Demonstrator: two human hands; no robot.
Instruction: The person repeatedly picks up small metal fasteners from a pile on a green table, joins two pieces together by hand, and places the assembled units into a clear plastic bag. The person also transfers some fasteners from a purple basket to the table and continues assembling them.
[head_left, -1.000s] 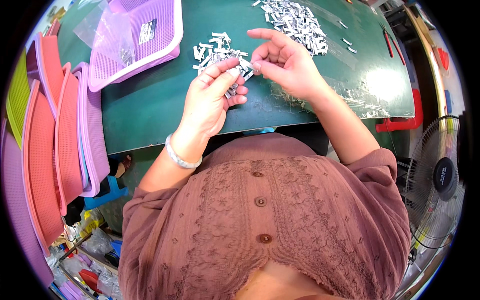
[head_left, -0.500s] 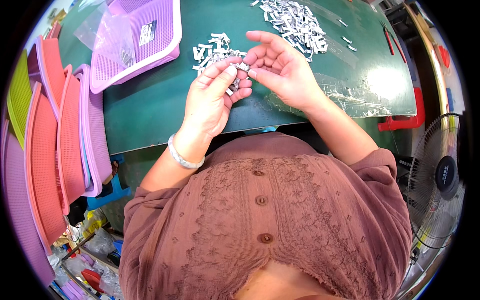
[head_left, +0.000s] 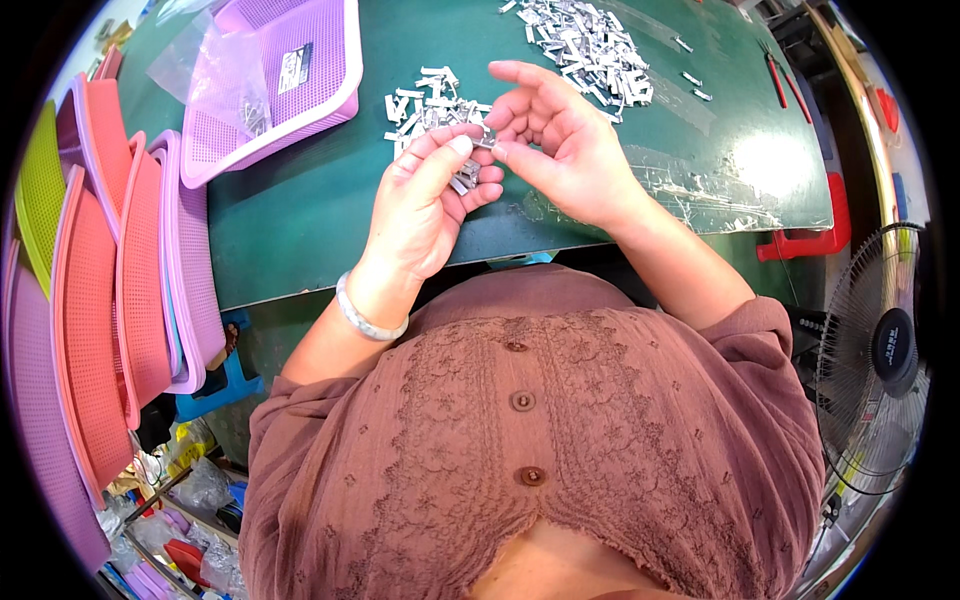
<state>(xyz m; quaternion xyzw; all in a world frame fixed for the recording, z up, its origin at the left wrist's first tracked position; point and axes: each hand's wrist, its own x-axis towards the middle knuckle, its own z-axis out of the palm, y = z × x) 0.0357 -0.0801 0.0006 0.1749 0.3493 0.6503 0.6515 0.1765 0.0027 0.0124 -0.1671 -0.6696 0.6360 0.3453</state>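
Observation:
My left hand [head_left: 425, 195] is closed, with several small silvery metal pieces [head_left: 465, 180] lodged in its curled fingers. Another small metal piece [head_left: 484, 143] sits between the left thumb and forefinger. My right hand [head_left: 568, 155] meets that piece from the right, its thumb tip at the end of it and the other fingers curved loosely above. The exact shape of the piece is too small to tell. Just beyond the left hand lies a small pile of similar metal pieces [head_left: 432, 108]. A larger pile [head_left: 590, 52] spreads farther back, right of centre.
A purple plastic basket [head_left: 270, 135] with a clear bag [head_left: 215, 75] stands at the left of the green table [head_left: 330, 240]. More baskets [head_left: 85, 300] are stacked beside it. Red-handled pliers [head_left: 778, 82] lie at the right; a fan [head_left: 870, 350] stands beyond the table edge.
The metal piece at my fingertips has turned slightly, and more of the pieces in my left hand show. Both hands stay in nearly the same place.

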